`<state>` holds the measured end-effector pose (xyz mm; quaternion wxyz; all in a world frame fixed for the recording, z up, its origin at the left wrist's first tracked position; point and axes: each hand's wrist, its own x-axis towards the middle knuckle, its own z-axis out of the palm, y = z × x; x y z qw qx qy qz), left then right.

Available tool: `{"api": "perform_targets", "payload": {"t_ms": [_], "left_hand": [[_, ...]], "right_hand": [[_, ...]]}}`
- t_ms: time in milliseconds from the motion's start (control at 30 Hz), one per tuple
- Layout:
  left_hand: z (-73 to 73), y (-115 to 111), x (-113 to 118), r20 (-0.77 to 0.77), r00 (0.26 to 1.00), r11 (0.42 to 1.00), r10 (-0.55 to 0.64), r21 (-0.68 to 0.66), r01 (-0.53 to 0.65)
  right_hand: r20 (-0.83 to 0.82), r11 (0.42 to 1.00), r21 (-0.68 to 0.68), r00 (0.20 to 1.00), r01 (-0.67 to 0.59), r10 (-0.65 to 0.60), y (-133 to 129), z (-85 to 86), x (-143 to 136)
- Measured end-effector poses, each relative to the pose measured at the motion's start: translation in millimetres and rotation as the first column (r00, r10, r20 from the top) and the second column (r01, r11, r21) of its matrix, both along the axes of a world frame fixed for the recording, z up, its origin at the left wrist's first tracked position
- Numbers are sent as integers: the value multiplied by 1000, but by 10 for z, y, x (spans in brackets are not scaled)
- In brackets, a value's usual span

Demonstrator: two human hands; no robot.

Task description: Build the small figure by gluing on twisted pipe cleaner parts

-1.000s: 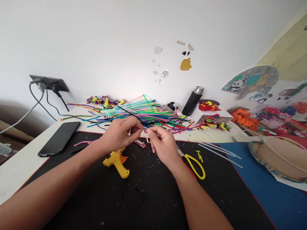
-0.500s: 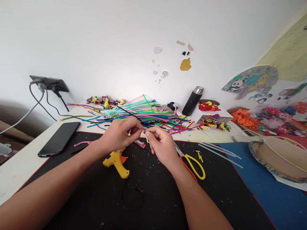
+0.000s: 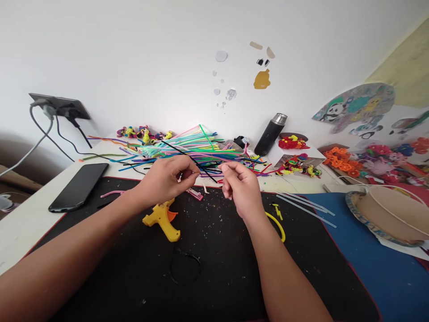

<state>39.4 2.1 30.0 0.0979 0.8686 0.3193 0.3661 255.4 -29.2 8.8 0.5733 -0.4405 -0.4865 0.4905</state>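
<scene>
My left hand (image 3: pixel 169 179) is above the black mat, its thumb and fingers pinched together; what they hold, if anything, is too small to make out. To its right, apart from it, my right hand (image 3: pixel 241 185) is also pinched, with its contents unclear. A black pipe cleaner (image 3: pixel 177 151) slants between the hands across the pile of coloured pipe cleaners (image 3: pixel 197 145). A yellow glue gun (image 3: pixel 164 220) lies below my left hand. Yellow-handled scissors (image 3: pixel 279 228) are partly hidden by my right forearm.
A black phone (image 3: pixel 79 187) lies at the left. Behind stands a black flask (image 3: pixel 271 134) beside small colourful figures (image 3: pixel 295 164). Clear glue sticks (image 3: pixel 310 206) rest at the mat's right edge (image 3: pixel 355 273), near a round basket (image 3: pixel 389 214).
My hands were touching at the fingertips and are now apart, the right one having moved right. The view has shifted slightly, and my right forearm covers more of the scissors.
</scene>
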Motion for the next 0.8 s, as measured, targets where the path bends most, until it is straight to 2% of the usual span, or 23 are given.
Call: {"api": "perform_targets", "payload": {"t_ms": [300,800], "left_hand": [[-25,16,-1,5,1000,1000,-11,-12,11],[-67,41,-9,2,1000,999,-6,-36,6]], "right_hand": [[145,989,-33,979,-141,145,-59,12,-63],[183,971,-63,954,-230,238,-63,-88,-131]]}}
